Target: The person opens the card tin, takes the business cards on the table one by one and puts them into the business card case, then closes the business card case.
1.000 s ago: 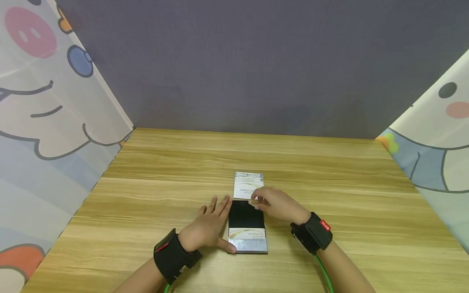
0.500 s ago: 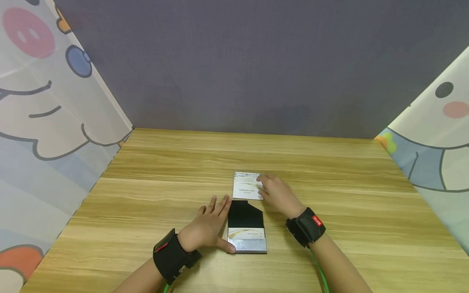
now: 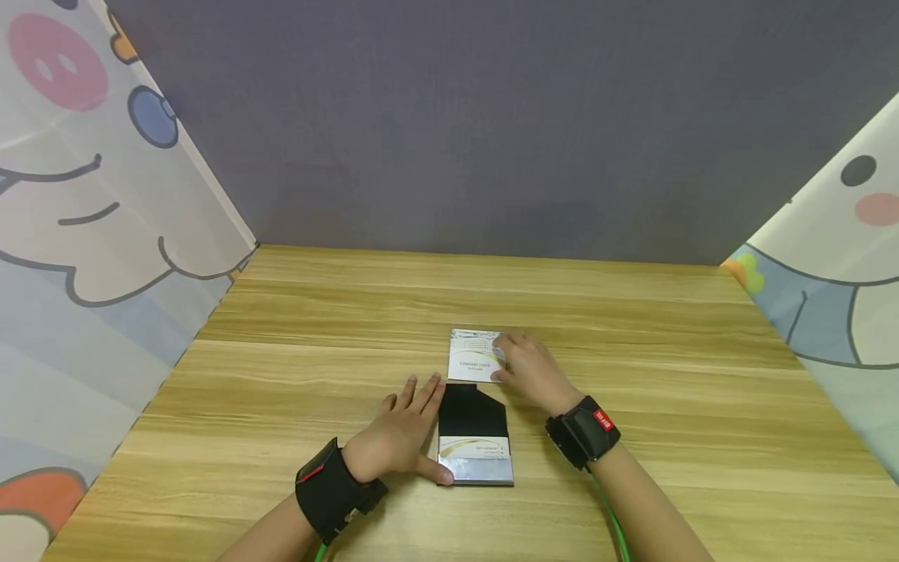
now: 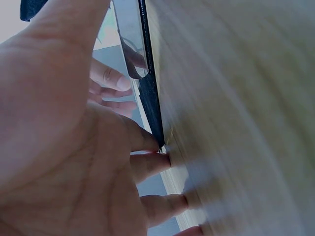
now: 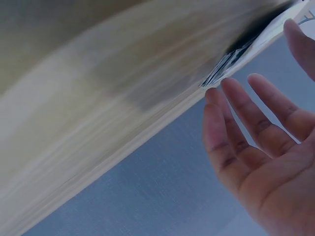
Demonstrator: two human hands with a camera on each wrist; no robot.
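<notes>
A black business card holder (image 3: pixel 472 411) with a shiny metal front panel (image 3: pixel 477 471) lies on the table, and a white and gold card (image 3: pixel 474 447) shows inside it. My left hand (image 3: pixel 396 441) is spread along its left side, thumb on the lower left corner and fingertips near the upper left corner. Just beyond the holder lies a small stack of white business cards (image 3: pixel 472 357), printed with a gold curve and a company logo. My right hand (image 3: pixel 535 375) touches the stack's right edge with slightly bent fingers; its thumb sits by the lower right corner.
The wood-grain table (image 3: pixel 316 312) ends at a dark grey wall panel (image 3: pixel 485 133) at the back. Sheets with cartoon prints (image 3: pixel 105 195) hang at the left and right sides. A green cable (image 3: pixel 609 511) trails from the right wrist strap (image 3: pixel 584 431).
My right hand has moved away from the holder's upper right corner to the card stack's right edge, uncovering the holder's slanted corner. My left hand has stayed in place.
</notes>
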